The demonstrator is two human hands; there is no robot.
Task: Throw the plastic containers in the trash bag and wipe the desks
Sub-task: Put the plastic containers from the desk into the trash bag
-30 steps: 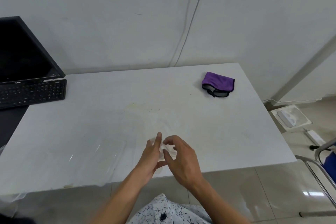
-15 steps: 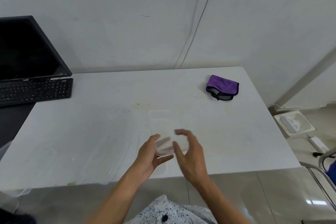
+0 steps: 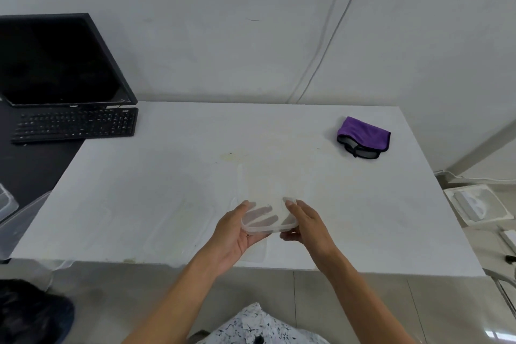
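Observation:
A clear plastic container [image 3: 275, 220] is held just above the front of the white desk [image 3: 156, 190]. My left hand [image 3: 237, 234] grips it from underneath on the left, fingers showing through the plastic. My right hand [image 3: 307, 226] clasps its right side. Another clear container [image 3: 268, 179] stands on the desk just behind, hard to make out. A folded purple cloth [image 3: 363, 138] lies at the back right of the desk. A black trash bag [image 3: 30, 313] sits on the floor at the lower left.
A dark monitor [image 3: 55, 58] and black keyboard [image 3: 75, 124] stand on the dark desk to the left. Clear plastic containers [image 3: 16, 218] show at the left edge. White boxes [image 3: 474, 204] lie on the floor at right. Yellowish stains [image 3: 231, 158] mark the white desk.
Both hands have closed around the clear container and lifted it slightly; the view has shifted left and down, bringing the trash bag into sight.

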